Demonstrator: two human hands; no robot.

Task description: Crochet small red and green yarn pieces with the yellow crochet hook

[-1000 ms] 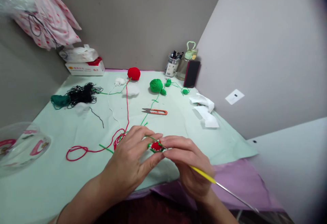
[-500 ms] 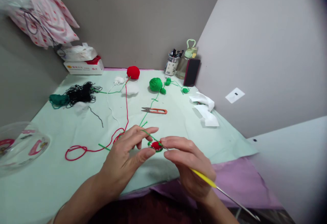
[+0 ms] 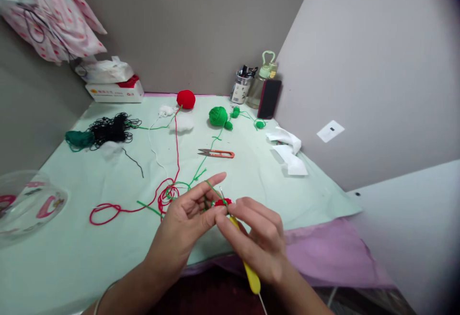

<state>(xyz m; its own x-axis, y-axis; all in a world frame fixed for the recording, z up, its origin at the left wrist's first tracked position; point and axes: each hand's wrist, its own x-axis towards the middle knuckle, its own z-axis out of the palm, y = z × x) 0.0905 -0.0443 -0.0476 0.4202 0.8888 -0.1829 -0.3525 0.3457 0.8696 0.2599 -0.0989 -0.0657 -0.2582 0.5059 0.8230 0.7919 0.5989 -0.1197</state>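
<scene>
Grey partition walls enclose a work table covered with a pale mint-green cloth over a purple underlayer. Near the front edge, the left hand pinches a small red-and-green crocheted piece between thumb and fingers, with its forefinger raised and a green yarn strand running over it. The right hand is closed around a yellow-handled metal crochet hook, whose tip stands just beside the piece; whether the tip is inside a stitch cannot be told. A loose red yarn strand lies in loops to the left of the hands and runs back toward a red yarn ball at the rear. A green yarn ball sits near it, with orange-handled thread snips between the balls and the hands. Further left lie a black yarn tangle and, at the table's edge, a clear plastic bowl. Judged from this arrangement, the red loops lie close enough to the left wrist to snag and drag. A slack green strand could slip off the raised forefinger, and the small piece could twist out of the pinch if the hook pulls hard.
</scene>
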